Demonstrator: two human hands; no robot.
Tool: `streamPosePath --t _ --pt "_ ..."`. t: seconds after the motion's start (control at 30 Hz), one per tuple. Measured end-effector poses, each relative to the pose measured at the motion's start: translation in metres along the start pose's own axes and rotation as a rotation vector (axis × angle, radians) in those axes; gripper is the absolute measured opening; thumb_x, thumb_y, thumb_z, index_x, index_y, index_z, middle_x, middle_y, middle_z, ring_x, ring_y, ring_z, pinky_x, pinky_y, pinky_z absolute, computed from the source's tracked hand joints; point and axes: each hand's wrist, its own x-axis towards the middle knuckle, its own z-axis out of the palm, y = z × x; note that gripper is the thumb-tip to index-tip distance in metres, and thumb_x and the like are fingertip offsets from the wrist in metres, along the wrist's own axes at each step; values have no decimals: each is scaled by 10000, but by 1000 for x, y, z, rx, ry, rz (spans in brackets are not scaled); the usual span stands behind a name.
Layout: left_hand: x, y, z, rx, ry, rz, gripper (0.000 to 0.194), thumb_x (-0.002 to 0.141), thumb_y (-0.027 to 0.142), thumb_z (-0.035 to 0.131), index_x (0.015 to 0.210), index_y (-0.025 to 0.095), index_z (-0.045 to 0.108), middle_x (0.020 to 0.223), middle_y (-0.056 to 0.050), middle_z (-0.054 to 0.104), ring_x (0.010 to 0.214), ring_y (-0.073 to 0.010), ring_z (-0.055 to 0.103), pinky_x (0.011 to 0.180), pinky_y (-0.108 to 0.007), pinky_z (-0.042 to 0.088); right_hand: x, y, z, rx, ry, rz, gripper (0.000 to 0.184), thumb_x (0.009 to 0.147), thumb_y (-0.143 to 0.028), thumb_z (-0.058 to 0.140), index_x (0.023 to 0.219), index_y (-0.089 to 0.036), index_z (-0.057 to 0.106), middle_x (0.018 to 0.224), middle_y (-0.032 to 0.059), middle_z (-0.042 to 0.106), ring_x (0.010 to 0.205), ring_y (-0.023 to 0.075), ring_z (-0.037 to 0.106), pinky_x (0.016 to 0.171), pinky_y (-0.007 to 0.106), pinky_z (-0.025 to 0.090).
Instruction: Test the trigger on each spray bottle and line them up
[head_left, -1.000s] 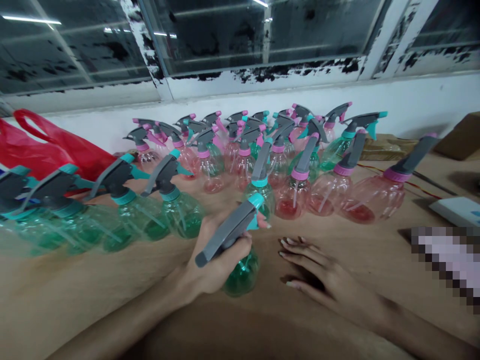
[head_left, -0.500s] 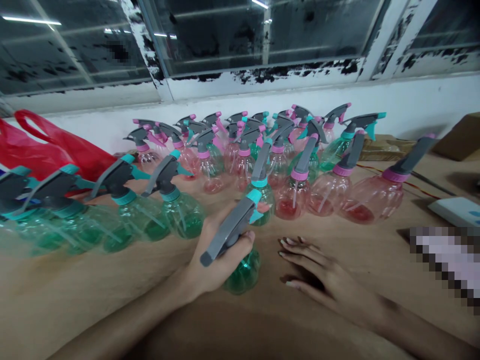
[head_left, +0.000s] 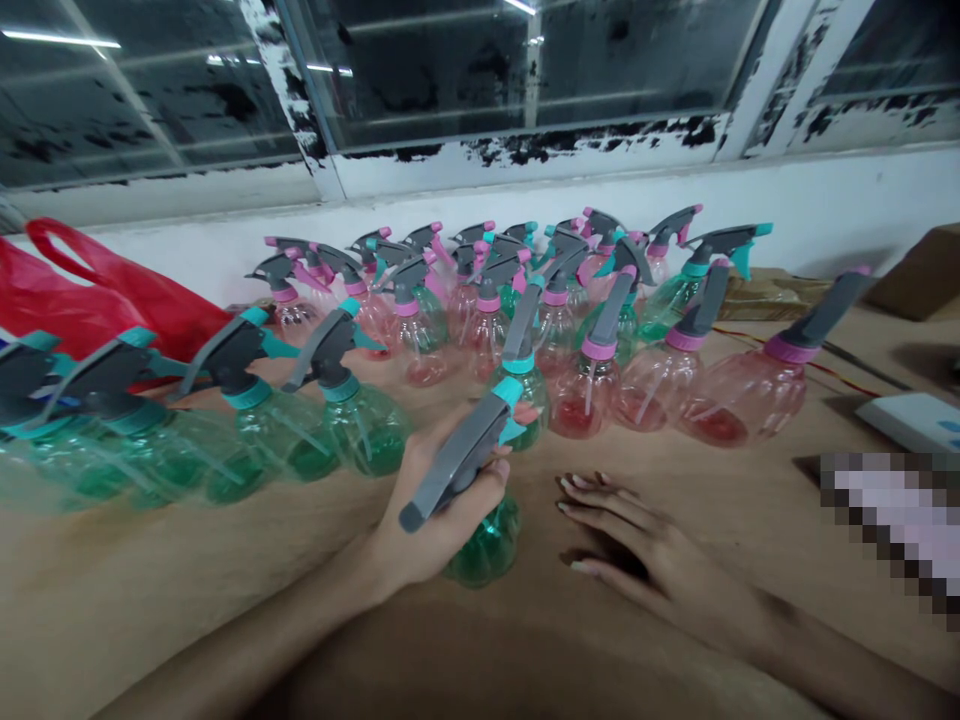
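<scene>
My left hand (head_left: 427, 500) is wrapped round the neck of a green spray bottle (head_left: 487, 545) with a grey and turquoise trigger head. The bottle's lower part shows below my fingers; its collar is hidden by the hand. My right hand (head_left: 637, 540) rests on the wooden table (head_left: 570, 650) to the right of that bottle, fingers stretched out and holding nothing. Just beyond my left hand stands another green spray bottle (head_left: 521, 385). Beside it is a pink spray bottle (head_left: 585, 400) with some liquid at its bottom.
Green spray bottles (head_left: 367, 430) line the left side, and several pink and green ones crowd toward the wall. A red plastic bag (head_left: 127, 300) lies at the far left. Cardboard boxes (head_left: 922, 270), wires and a white box (head_left: 919, 420) are at the right.
</scene>
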Motion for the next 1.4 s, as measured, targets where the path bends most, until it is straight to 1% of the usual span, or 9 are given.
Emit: streamPosePath --t 0.13,0.3,0.6,0.67,0.8,1.0,1.2,1.3,1.4 --pt "1 0 0 5 -10 12 193 691 227 503 862 239 590 695 8 620 582 -167 565 581 -296 496 1 0 -1 -2 -15 7 450 885 -424 496 1306 -266 471 1378 20 478 1294 224 387 1062 465 359" --pt "0 -1 -1 39 -19 20 173 721 242 495 869 241 584 662 18 613 529 -155 542 538 -286 484 1 0 -1 8 -14 15 450 881 -423 502 1302 -268 475 1366 16 493 1295 223 385 1063 466 357" --pt "1 -2 0 33 -6 57 174 717 224 488 864 235 580 732 5 633 610 -162 585 592 -288 507 2 1 1 -9 -20 1 464 888 -429 489 1317 -253 457 1378 21 480 1301 215 376 1073 457 342" --pt "1 -2 0 40 -3 49 153 718 227 489 841 235 578 723 10 635 602 -159 588 573 -280 505 2 0 0 7 -14 4 461 883 -422 502 1311 -255 467 1370 26 489 1294 220 387 1072 459 342" --pt "1 -2 -1 54 -4 7 124 726 264 489 815 235 570 644 20 613 505 -148 543 489 -278 470 1 0 -1 16 -17 9 461 878 -422 508 1308 -260 472 1369 26 490 1296 227 383 1063 467 354" --pt "1 -2 -1 34 0 38 169 711 264 488 841 230 592 683 3 631 555 -168 569 549 -313 498 1 1 1 17 3 4 460 872 -418 521 1305 -272 474 1357 19 503 1281 224 406 1062 462 358" --pt "2 -2 0 49 -9 42 210 728 277 501 903 236 609 699 2 639 567 -167 571 559 -304 509 1 1 1 7 -1 11 452 876 -426 510 1297 -263 484 1367 24 492 1289 228 395 1062 470 356" --pt "1 0 0 34 -31 41 274 727 254 490 969 240 618 699 2 625 549 -166 552 563 -304 493 1 1 1 -9 -12 7 453 880 -431 502 1299 -260 480 1377 20 480 1294 223 387 1064 466 356" --pt "1 2 -2 22 -46 47 304 706 216 471 962 252 632 703 3 625 547 -166 547 568 -301 486 1 1 0 -10 -6 2 451 878 -426 506 1297 -262 482 1372 24 486 1291 228 392 1056 469 366"
